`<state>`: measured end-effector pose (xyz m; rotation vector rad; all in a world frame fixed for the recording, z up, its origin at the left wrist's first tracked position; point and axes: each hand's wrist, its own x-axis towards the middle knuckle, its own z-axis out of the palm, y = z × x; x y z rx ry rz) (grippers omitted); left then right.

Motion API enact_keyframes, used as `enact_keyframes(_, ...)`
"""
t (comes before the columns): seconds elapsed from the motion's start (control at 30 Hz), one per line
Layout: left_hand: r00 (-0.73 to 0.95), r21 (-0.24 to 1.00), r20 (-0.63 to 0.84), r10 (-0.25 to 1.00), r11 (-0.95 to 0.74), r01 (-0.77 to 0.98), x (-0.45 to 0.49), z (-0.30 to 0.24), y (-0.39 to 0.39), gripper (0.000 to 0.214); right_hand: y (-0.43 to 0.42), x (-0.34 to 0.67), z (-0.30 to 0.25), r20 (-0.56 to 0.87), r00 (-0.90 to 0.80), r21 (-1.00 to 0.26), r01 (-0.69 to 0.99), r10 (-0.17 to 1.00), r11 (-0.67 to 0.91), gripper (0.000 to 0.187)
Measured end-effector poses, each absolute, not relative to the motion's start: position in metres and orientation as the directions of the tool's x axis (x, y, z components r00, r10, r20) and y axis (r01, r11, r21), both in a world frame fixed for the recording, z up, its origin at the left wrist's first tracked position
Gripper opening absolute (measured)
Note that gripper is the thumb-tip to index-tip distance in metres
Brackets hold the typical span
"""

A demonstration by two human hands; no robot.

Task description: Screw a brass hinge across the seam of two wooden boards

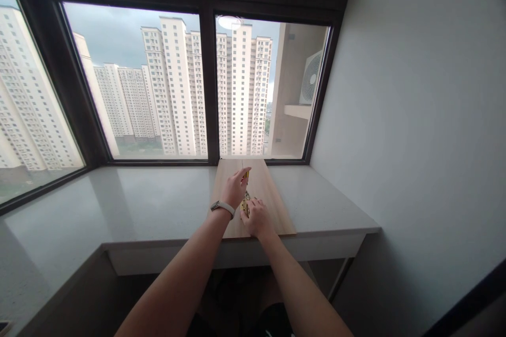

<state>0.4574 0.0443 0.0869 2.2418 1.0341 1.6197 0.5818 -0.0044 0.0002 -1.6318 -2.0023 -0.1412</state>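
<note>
Above the wooden board (272,197), my left hand (234,188) is closed on a small yellow-and-black piece (246,174) with a thin dark line rising above it. Its exact kind is too small to make out. My right hand (259,217) lies lower on the board, fingers curled around a gold-coloured, openwork object (245,207), which they partly cover. A dark, patterned part of that object shows between the two hands. Whether the yellow piece touches the gold object cannot be made out. A watch with a pale band (225,207) is on my left wrist.
The board rests on a pale counter (158,202), reaching from the window frame to the front edge. Dark-framed windows (211,89) stand behind it, and a white wall (403,105) closes off the right side. My legs are below the counter.
</note>
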Motion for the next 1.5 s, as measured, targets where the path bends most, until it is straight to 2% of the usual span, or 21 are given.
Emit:
enact_keyframes(0.33,0.066,0.536,0.781,0.621,-0.721,0.438,0.458,0.089,0.044,0.022,-0.004,0.582,-0.001,0.493,-0.13,-0.247,0.927,0.86,0.282,0.032)
enact_keyframes(0.6,0.093,0.548,0.766,0.636,-0.722,0.423,0.462,0.088,0.046,0.03,-0.003,0.583,-0.003,0.487,-0.12,-0.249,0.93,0.865,0.269,0.033)
enact_keyframes(0.73,0.104,0.526,0.784,0.613,-0.743,0.414,0.463,0.089,0.044,0.027,-0.003,0.583,-0.003,0.495,-0.123,-0.246,0.929,0.86,0.275,0.036)
enact_keyframes(1.0,0.006,0.539,0.801,0.599,-0.726,0.427,0.47,0.088,0.05,0.014,-0.002,0.583,-0.005,0.49,-0.124,-0.245,0.931,0.863,0.272,0.035)
enact_keyframes(1.17,0.051,0.534,0.797,0.602,-0.742,0.406,0.47,0.088,0.049,0.025,0.0,0.584,-0.008,0.498,-0.119,-0.251,0.928,0.859,0.274,0.033)
enact_keyframes(1.27,0.076,0.513,0.809,0.583,-0.763,0.393,0.47,0.089,0.047,0.025,0.0,0.584,-0.008,0.513,-0.12,-0.251,0.926,0.85,0.282,0.033)
enact_keyframes(1.5,-0.026,0.536,0.822,0.569,-0.757,0.374,0.471,0.09,0.048,0.014,-0.001,0.583,-0.007,0.488,-0.115,-0.244,0.934,0.866,0.261,0.035)
